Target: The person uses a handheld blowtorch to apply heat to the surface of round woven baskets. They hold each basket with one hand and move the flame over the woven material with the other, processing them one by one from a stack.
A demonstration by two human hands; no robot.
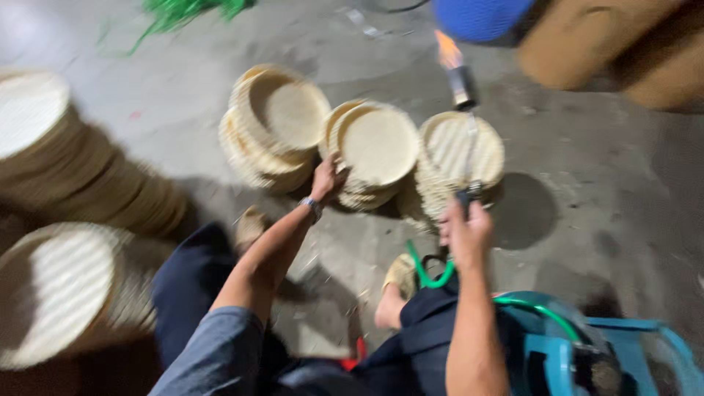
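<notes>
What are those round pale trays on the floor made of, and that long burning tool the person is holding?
The round trays look like woven bamboo or a similar plant strip: pale straw colour, matt, with a faint ribbed weave, though blur hides the detail. The left hand touches one stack. The torch, held in the right hand, seems metal: a thin grey shiny tube with a flame at its tip. Its green hose looks like glossy plastic or rubber.

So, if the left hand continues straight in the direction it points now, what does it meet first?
The left hand already touches the middle stack of woven trays. Going on, it would press into the tilted top tray there. Depth is blurred, so this is a judgement.
</notes>
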